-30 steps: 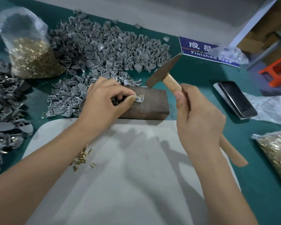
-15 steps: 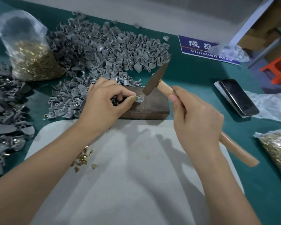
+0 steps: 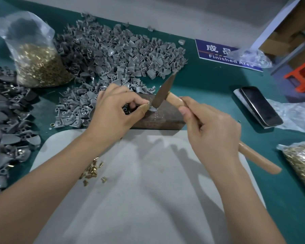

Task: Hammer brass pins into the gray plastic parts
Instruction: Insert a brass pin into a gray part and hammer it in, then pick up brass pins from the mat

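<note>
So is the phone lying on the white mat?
No, the phone lies on the green table, right of the white mat.

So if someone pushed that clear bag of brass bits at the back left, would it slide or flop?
The plastic bag would probably sag, not slide stiffly: its film is thin and crumpled. It looks heavy for its size, packed with brass pins. Its open, loose top suggests pins could spill if tipped.
</note>
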Tool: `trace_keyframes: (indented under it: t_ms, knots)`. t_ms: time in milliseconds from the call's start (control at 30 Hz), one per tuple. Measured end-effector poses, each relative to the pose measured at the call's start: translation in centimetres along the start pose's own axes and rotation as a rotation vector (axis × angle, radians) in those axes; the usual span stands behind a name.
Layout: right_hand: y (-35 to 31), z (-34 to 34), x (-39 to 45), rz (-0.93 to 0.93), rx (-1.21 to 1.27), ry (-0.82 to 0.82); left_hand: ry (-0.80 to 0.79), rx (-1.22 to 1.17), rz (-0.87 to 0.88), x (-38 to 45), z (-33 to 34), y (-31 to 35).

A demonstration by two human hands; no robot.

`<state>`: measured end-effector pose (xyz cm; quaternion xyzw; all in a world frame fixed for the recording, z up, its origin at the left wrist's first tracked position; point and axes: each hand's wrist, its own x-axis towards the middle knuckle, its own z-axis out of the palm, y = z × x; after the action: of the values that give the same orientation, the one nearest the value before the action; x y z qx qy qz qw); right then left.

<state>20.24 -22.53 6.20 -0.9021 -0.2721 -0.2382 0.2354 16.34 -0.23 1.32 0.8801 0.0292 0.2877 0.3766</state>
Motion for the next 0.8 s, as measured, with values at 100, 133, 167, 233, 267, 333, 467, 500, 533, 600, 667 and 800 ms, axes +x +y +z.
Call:
trace_keyframes:
  t_ms: [100, 133, 167, 233, 267, 333, 467, 500, 533, 600, 667, 800]
  knots:
    - [0.1, -0.3, 0.0, 0.039, 0.060, 0.146, 0.009, 0.030, 0.018, 0.0, 0.0, -0.1]
    - [0.1, -0.2, 0.0, 0.042, 0.079, 0.140, 0.010, 0.037, 0.020, 0.0, 0.0, -0.2]
    - [0.0, -0.1, -0.1, 0.033, 0.069, 0.093, 0.008, 0.041, 0.025, 0.1, 0.0, -0.2]
    - [-0.1, 0.2, -0.2, 0.027, 0.032, -0.029, 0.005, 0.046, 0.038, 0.0, 0.0, -0.3]
    - [-0.1, 0.2, -0.2, 0.034, 0.022, -0.048, 0.008, 0.044, 0.042, -0.1, 0.0, -0.3]
    - [0.2, 0.1, -0.2, 0.056, 0.001, -0.019, 0.014, 0.040, 0.041, 0.0, 0.1, -0.4]
    - [1.4, -0.2, -0.4, 0.138, 0.066, 0.011, 0.018, 0.049, 0.047, 0.1, 0.3, -0.6]
    - [1.7, -0.5, -0.8, 0.145, 0.114, 0.012, 0.022, 0.046, 0.045, 0.0, 0.3, -0.6]
    - [2.0, -0.7, -1.4, 0.140, 0.189, 0.004, 0.024, 0.045, 0.043, 0.0, 0.3, -0.6]
    - [2.4, -1.3, -3.0, 0.108, 0.353, -0.048, 0.025, 0.046, 0.044, -0.1, 0.3, -0.5]
    - [2.7, -1.6, -4.9, 0.057, 0.386, -0.110, 0.021, 0.044, 0.046, -0.1, 0.3, -0.3]
    - [2.7, -1.0, -7.3, 0.030, 0.340, -0.211, 0.005, 0.053, 0.054, 0.0, 0.1, 0.2]
